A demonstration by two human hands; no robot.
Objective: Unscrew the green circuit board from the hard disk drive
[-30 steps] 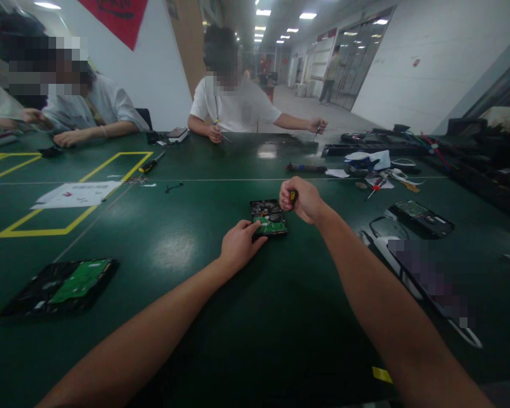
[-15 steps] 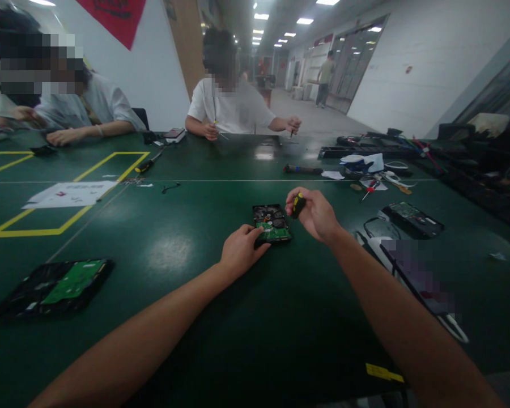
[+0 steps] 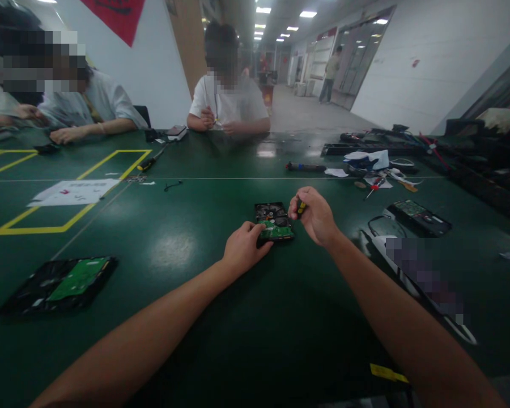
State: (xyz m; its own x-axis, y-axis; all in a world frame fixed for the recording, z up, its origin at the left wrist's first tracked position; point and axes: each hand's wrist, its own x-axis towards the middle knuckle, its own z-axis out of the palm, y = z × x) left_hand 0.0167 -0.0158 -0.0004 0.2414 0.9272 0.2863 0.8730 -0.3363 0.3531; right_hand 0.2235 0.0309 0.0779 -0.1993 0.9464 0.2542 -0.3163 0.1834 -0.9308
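A hard drive [image 3: 276,218] lies on the green table with its green circuit board facing up. My left hand [image 3: 244,246] grips its near left edge, fingers on the board side and thumb along the front. In my right hand [image 3: 317,215] is a screwdriver [image 3: 301,207] with a black and yellow handle, held just right of the drive. The fingers wrap its handle; whether the tip touches the drive cannot be made out.
Another hard drive [image 3: 79,280] lies at the left, and a third [image 3: 419,217] at the right. Near my right forearm rests a white-edged object [image 3: 425,283], partly blurred out. Farther off are a red screwdriver [image 3: 376,187], a yellow-black screwdriver [image 3: 148,163] and paper sheets [image 3: 74,191]. Co-workers sit opposite.
My right hand has turned slightly, so the screwdriver handle shows at a different angle. My left hand stays on the hard drive. The person opposite has drawn both hands together.
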